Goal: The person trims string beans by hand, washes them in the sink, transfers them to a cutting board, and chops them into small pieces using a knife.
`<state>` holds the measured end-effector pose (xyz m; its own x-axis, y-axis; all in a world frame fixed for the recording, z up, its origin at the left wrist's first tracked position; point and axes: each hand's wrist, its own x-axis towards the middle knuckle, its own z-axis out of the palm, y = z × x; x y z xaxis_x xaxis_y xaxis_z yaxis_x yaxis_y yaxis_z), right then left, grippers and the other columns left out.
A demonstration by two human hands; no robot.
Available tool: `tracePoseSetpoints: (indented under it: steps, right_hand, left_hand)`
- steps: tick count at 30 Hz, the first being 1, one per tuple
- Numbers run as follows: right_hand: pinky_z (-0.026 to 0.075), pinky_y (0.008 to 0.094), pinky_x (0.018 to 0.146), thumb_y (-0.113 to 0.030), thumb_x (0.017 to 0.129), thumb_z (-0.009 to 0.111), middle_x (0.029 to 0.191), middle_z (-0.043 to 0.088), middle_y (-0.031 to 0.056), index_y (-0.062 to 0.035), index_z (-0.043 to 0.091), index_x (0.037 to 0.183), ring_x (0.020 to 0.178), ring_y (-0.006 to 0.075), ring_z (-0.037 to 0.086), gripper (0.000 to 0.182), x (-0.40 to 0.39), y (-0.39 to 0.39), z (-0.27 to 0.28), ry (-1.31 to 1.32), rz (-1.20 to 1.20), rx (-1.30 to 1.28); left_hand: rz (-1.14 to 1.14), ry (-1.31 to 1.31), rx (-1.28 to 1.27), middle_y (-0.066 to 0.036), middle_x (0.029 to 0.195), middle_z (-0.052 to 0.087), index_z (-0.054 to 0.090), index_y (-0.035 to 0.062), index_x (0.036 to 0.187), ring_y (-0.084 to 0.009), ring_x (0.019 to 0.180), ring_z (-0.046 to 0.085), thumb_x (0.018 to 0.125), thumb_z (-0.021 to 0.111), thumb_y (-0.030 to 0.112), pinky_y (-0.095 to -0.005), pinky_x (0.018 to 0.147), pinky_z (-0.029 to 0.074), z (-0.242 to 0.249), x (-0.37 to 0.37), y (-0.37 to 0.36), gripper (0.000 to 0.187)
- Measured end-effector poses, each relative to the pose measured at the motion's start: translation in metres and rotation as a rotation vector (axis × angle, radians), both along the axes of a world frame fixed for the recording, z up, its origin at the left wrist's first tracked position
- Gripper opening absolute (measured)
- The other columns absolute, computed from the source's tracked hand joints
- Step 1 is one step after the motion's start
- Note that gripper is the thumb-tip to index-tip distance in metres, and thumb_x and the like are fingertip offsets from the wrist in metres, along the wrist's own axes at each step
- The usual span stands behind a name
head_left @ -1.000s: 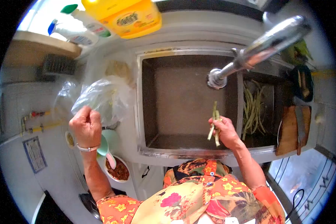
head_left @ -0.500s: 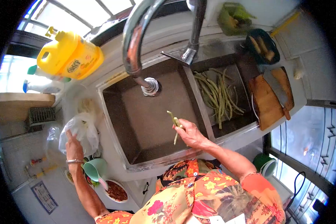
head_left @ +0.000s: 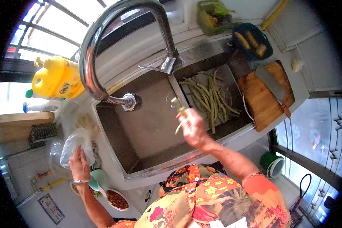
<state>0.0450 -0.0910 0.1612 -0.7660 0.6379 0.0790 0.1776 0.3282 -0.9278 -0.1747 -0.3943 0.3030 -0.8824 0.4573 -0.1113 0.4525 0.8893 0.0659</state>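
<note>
My right hand (head_left: 193, 129) holds a few green beans (head_left: 178, 108) over the divider between the two sink basins, their tips pointing up toward the right basin. That right basin holds a pile of long green beans (head_left: 209, 97). My left hand (head_left: 78, 164) grips a clear plastic bag (head_left: 74, 146) on the counter left of the sink. The large left basin (head_left: 140, 125) is bare under the curved steel faucet (head_left: 102, 45).
A wooden cutting board (head_left: 264, 95) with a cleaver lies right of the sink. A dark bowl (head_left: 252, 41) and a green container sit behind it. A yellow jug (head_left: 57, 78) stands at the back left. A mint cup (head_left: 98, 178) and a bowl of chili (head_left: 116, 199) sit near my left hand.
My right hand has moved up and right with the beans, from over the left basin toward the right one. My left hand has lowered with the bag to the counter. My view has swung right.
</note>
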Motion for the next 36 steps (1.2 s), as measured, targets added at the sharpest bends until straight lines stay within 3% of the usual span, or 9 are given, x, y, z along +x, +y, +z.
tracePoseSetpoints:
  steps: [1, 5, 11, 15, 21, 24, 27, 31, 36]
  right_hand:
    - [0.045, 0.0379, 0.063, -0.011, 0.087, 0.045, 0.082, 0.052, 0.0165, -0.0004, 0.053, 0.088, 0.068, 0.0297, 0.054, 0.013, 0.004, 0.018, 0.010, -0.115, -0.083, -0.132]
    - [0.042, 0.0436, 0.064, -0.014, 0.090, 0.042, 0.093, 0.057, 0.0220, 0.0029, 0.051, 0.105, 0.079, 0.0316, 0.057, 0.024, 0.033, 0.101, -0.091, -0.446, -0.243, 0.144]
    - [0.041, 0.0461, 0.081, -0.007, 0.084, 0.047, 0.109, 0.049, 0.0282, 0.0088, 0.044, 0.118, 0.095, 0.0365, 0.053, 0.038, 0.051, 0.169, -0.177, -0.611, -0.455, 0.169]
    - [0.033, 0.0483, 0.094, -0.009, 0.082, 0.051, 0.119, 0.046, 0.0266, 0.0053, 0.045, 0.119, 0.110, 0.0391, 0.045, 0.041, 0.046, 0.196, -0.206, -0.567, -0.478, 0.540]
    - [0.026, 0.0501, 0.100, -0.033, 0.086, 0.051, 0.129, 0.040, 0.0226, 0.0001, 0.041, 0.126, 0.117, 0.0391, 0.040, 0.053, 0.004, 0.209, -0.162, -0.825, -0.351, 0.249]
    - [0.024, 0.0508, 0.104, -0.052, 0.079, 0.058, 0.141, 0.026, 0.0212, -0.0052, 0.023, 0.139, 0.129, 0.0389, 0.025, 0.083, 0.002, 0.175, -0.178, -0.856, -0.326, -0.211]
    - [0.021, 0.0490, 0.106, -0.065, 0.079, 0.046, 0.143, 0.021, 0.0200, -0.0068, 0.019, 0.140, 0.133, 0.0368, 0.018, 0.089, 0.019, 0.167, -0.165, -0.636, -0.206, -0.582]
    - [0.012, 0.0418, 0.109, -0.073, 0.075, 0.042, 0.146, 0.012, 0.0187, -0.0061, 0.015, 0.141, 0.136, 0.0314, 0.009, 0.098, 0.031, 0.185, -0.146, -0.658, -0.378, -0.737]
    - [0.018, 0.0426, 0.106, -0.068, 0.078, 0.046, 0.143, 0.019, 0.0179, -0.0042, 0.017, 0.140, 0.133, 0.0312, 0.017, 0.094, 0.027, 0.190, -0.138, -0.609, -0.406, -0.697]
  left_hand:
    - [0.015, -0.015, 0.143, -0.021, 0.099, 0.063, 0.053, -0.0025, 0.117, -0.0312, 0.093, 0.061, 0.088, 0.044, 0.013, -0.0373, 0.082, 0.046, 0.002, 0.012, 0.018, 0.033]
    - [0.047, -0.543, 0.777, -0.013, 0.098, 0.064, 0.056, -0.0013, 0.114, -0.0185, 0.094, 0.059, 0.089, 0.049, 0.012, -0.0307, 0.082, 0.048, -0.011, 0.068, 0.109, 0.029]
    - [0.149, -1.360, 1.013, -0.015, 0.119, 0.054, 0.044, -0.0009, 0.127, -0.0217, 0.106, 0.054, 0.088, 0.053, 0.018, -0.0323, 0.087, 0.046, -0.129, 0.167, 0.263, 0.044]
    - [0.476, -1.083, 0.812, -0.024, 0.134, 0.036, 0.023, 0.0012, 0.138, -0.0334, 0.124, 0.036, 0.085, 0.051, 0.022, -0.0334, 0.102, 0.027, -0.227, 0.221, 0.344, 0.063]
    - [0.901, -0.835, 0.319, -0.018, 0.140, 0.030, 0.016, 0.0029, 0.140, -0.0331, 0.126, 0.034, 0.081, 0.057, 0.045, -0.0454, 0.104, 0.024, -0.341, 0.210, 0.391, 0.083]
    - [1.094, -0.765, 0.500, -0.016, 0.141, 0.029, 0.018, 0.0043, 0.140, -0.0309, 0.127, 0.033, 0.080, 0.056, 0.051, -0.0427, 0.104, 0.025, -0.358, 0.211, 0.406, 0.085]
    - [1.167, -1.456, 1.270, -0.013, 0.143, 0.025, 0.026, 0.0055, 0.139, -0.0275, 0.129, 0.028, 0.082, 0.052, 0.055, -0.0403, 0.104, 0.024, -0.361, 0.210, 0.405, 0.080]
    - [1.160, -1.366, 1.182, -0.009, 0.121, 0.051, 0.048, 0.0049, 0.123, -0.0203, 0.108, 0.051, 0.087, 0.045, 0.055, -0.0341, 0.088, 0.041, -0.314, 0.203, 0.407, 0.061]
    - [1.000, -1.574, 1.255, -0.011, 0.131, 0.042, 0.037, 0.0049, 0.133, -0.0239, 0.116, 0.043, 0.083, 0.040, 0.064, -0.0393, 0.094, 0.035, -0.321, 0.203, 0.399, 0.077]
